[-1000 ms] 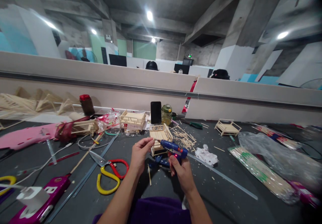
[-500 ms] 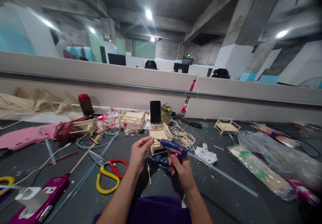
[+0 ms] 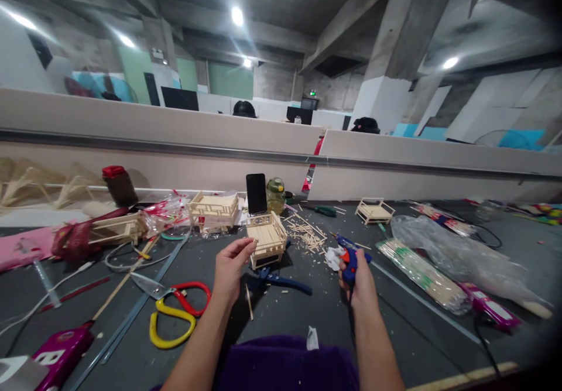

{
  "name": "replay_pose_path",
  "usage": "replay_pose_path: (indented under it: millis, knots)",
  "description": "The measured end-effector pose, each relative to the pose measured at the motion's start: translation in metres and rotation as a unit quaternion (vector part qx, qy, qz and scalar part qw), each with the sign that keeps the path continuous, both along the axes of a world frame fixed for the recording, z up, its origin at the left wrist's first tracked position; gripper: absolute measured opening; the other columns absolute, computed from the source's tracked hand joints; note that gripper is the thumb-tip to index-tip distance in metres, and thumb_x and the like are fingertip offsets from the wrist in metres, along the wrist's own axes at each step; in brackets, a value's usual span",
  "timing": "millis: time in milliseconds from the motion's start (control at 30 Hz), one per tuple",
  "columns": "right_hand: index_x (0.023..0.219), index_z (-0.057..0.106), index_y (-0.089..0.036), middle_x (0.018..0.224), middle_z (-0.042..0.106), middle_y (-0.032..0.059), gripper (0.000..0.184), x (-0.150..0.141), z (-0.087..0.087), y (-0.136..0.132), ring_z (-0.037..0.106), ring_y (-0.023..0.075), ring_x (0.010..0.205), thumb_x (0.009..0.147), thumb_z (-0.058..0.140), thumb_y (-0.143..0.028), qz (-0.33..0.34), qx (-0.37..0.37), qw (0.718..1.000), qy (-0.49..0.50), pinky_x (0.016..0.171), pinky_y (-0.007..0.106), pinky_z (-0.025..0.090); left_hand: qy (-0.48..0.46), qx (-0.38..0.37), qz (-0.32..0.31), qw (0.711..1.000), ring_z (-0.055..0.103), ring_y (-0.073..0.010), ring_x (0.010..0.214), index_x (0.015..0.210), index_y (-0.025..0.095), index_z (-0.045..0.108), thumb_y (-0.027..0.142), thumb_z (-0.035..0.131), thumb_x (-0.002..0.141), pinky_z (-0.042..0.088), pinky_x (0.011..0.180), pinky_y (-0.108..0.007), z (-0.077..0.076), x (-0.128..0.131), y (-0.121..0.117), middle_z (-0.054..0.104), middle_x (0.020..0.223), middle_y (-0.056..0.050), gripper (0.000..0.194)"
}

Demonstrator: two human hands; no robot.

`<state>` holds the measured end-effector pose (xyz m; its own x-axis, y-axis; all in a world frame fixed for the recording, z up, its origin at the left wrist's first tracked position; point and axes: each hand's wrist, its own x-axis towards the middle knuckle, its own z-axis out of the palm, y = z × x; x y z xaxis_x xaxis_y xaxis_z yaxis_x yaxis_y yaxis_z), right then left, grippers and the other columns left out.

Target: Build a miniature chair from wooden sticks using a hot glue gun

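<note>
My left hand (image 3: 230,265) is closed in a pinch on a tiny pale wooden piece (image 3: 255,240), mostly covered by the fingertips. Just beyond these fingers stands a small bed-like frame (image 3: 267,234) built of thin wooden sticks, with railings. My right hand (image 3: 363,283) grips a blue hot glue gun (image 3: 350,267) off to the right, its nozzle pointing forward and left over a crumpled white tissue (image 3: 334,259). Blue-handled pliers (image 3: 287,282) lie on the table between the hands. Scissors (image 3: 180,312) with red and yellow handles lie left of my left forearm.
Loose short sticks (image 3: 307,234) are piled behind the hands. A second stick model (image 3: 214,208) and a phone (image 3: 256,193) stand at the back; another model (image 3: 374,210) is farther right. Bagged sticks (image 3: 421,274) lie right. A magenta power strip (image 3: 65,353) is front left.
My right hand has carried the glue gun away from the left fingertips to the right, uncovering the pliers. My left hand keeps its pinch near the stick frame. The view has turned slightly right.
</note>
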<state>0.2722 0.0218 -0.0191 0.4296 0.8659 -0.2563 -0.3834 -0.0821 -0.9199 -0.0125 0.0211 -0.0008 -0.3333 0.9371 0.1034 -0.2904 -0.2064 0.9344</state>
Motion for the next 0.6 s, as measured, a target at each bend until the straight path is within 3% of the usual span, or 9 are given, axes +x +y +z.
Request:
replay_pose_path:
  millis: [167, 300, 467, 600]
  knots:
    - [0.07, 0.047, -0.02, 0.05, 0.049, -0.0038, 0.053, 0.025, 0.007, 0.012, 0.036, 0.0066, 0.031, 0.094, 0.023, -0.061, 0.011, -0.063, 0.997, -0.05, 0.03, 0.017, 0.024, 0.019, 0.012, 0.013, 1.0, 0.053, -0.0105, 0.065, 0.083, 0.016, 0.078, 0.037, 0.084, 0.058, 0.037, 0.055, -0.019, 0.001, 0.0, -0.002, 0.073, 0.079, -0.005, 0.033]
    - [0.069, 0.051, -0.019, 0.045, 0.049, -0.0013, 0.054, 0.035, -0.001, 0.019, 0.043, 0.0105, 0.032, 0.094, 0.026, -0.061, -0.003, -0.134, 0.978, -0.161, 0.033, 0.02, 0.029, 0.017, 0.014, 0.017, 1.0, 0.052, -0.0105, 0.064, 0.083, 0.016, 0.078, 0.037, 0.084, 0.058, 0.036, 0.054, -0.019, -0.001, -0.002, -0.001, 0.072, 0.077, -0.004, 0.033]
    - [0.058, 0.057, -0.018, 0.038, 0.051, 0.0064, 0.062, 0.046, -0.01, 0.023, 0.052, 0.019, 0.034, 0.093, 0.029, -0.059, 0.024, -0.222, 0.913, -0.341, 0.04, 0.028, 0.037, 0.012, 0.011, 0.019, 1.0, 0.053, -0.0108, 0.064, 0.083, 0.017, 0.078, 0.036, 0.085, 0.057, 0.037, 0.054, -0.02, -0.002, -0.003, 0.0, 0.072, 0.076, -0.004, 0.033]
    - [0.059, 0.062, -0.015, 0.056, 0.064, 0.0153, 0.05, 0.052, 0.001, 0.016, 0.068, 0.0269, 0.059, 0.092, 0.043, -0.048, 0.049, -0.251, 0.858, -0.445, 0.06, 0.034, 0.048, 0.015, 0.006, 0.02, 1.0, 0.054, -0.0112, 0.065, 0.083, 0.018, 0.078, 0.036, 0.085, 0.057, 0.037, 0.054, -0.019, -0.001, -0.003, -0.001, 0.073, 0.077, -0.004, 0.033]
